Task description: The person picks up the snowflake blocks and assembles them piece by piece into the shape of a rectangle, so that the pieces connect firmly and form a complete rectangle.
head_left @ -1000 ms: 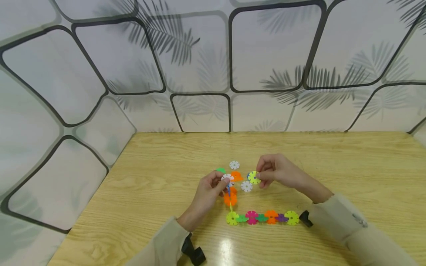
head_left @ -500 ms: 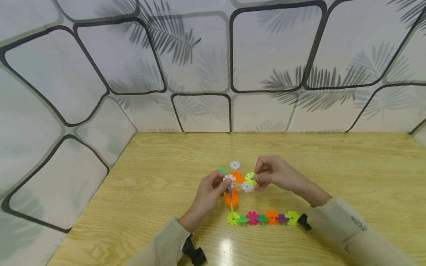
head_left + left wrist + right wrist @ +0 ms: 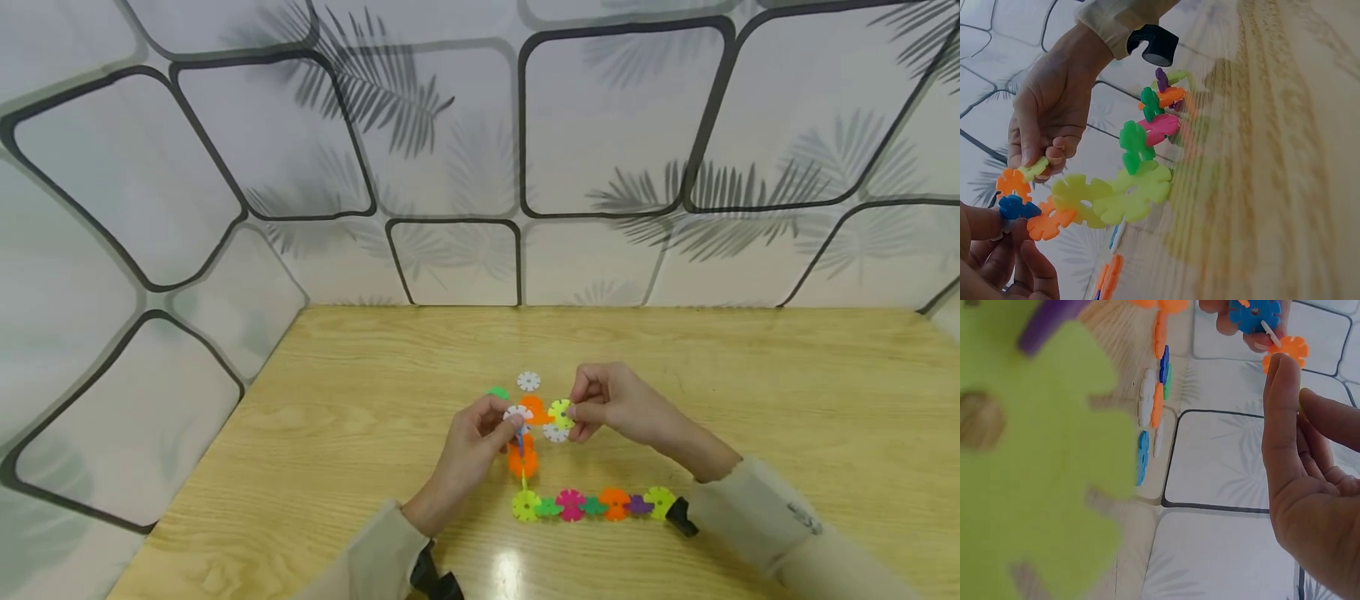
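My left hand (image 3: pixel 472 442) pinches the upper end of a chain of slotted snowflake discs, at a white disc (image 3: pixel 517 413) and a blue disc (image 3: pixel 1017 207). An orange disc (image 3: pixel 1012 182) sticks out from that end towards the right. Between thumb and fingers of my right hand (image 3: pixel 622 408) is a yellow disc (image 3: pixel 559 412), its edge right at the orange disc. Below the left hand the chain runs down through an orange disc (image 3: pixel 522 457) to a yellow corner disc (image 3: pixel 527 506). From there a row with a pink disc (image 3: pixel 570 505) extends right.
Loose discs lie behind the hands: a white disc (image 3: pixel 528 381), a green disc (image 3: pixel 498 392) and, near the right fingertips, another white disc (image 3: pixel 556 432). The wooden table (image 3: pixel 300 442) meets a patterned wall (image 3: pixel 450 167) at the back.
My right hand has moved left, bringing the yellow disc up to the orange disc. The left hand keeps its hold almost in place. The head view has tilted slightly up.
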Available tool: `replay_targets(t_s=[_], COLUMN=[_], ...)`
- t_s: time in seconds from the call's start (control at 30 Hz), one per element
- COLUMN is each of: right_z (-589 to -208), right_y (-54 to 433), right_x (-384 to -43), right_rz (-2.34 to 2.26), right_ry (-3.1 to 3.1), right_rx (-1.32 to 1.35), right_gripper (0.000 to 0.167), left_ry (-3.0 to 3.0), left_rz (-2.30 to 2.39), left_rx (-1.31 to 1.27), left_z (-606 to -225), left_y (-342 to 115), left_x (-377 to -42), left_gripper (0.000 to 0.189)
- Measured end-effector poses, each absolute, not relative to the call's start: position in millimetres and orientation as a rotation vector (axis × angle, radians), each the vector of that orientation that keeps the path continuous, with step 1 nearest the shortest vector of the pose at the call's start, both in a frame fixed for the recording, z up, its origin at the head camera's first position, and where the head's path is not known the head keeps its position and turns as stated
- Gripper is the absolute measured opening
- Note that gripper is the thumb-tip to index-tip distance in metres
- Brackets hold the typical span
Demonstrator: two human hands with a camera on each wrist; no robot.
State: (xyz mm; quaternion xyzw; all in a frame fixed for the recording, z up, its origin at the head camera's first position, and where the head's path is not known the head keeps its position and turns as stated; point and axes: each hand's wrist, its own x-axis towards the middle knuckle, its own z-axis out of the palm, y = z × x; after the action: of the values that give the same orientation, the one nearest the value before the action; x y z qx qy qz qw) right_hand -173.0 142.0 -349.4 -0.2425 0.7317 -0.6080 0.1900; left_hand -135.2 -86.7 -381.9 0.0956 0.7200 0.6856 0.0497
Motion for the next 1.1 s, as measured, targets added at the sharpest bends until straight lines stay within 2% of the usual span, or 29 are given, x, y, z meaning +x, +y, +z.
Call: replay_targets(t_s=[0.57,0.87,1.1], right_z=[-343.2,-338.8,-339.8], right_y=[137.2,147.7,159.1], right_x=[-165.9,-180.4,-190.4], right_rz=[-1.716,-1.565,-1.533], right_ry=[2.087,2.079,2.112], right_rx=[-0.652,-0.820,-0.776], right_gripper=[0.011,0.004,0.020], left_ry=[2.146,2.159,2.149], left_rz=[2.108,2.068,2.086], left_rx=[0.326,0.290,0.272], left_z=[-382.3,-377.3,-376.8], left_y=[-85.9,-91.3,-92.3], left_x=[-134.0,-137.3,-138.9], left_gripper=[0.011,0.010,0.010])
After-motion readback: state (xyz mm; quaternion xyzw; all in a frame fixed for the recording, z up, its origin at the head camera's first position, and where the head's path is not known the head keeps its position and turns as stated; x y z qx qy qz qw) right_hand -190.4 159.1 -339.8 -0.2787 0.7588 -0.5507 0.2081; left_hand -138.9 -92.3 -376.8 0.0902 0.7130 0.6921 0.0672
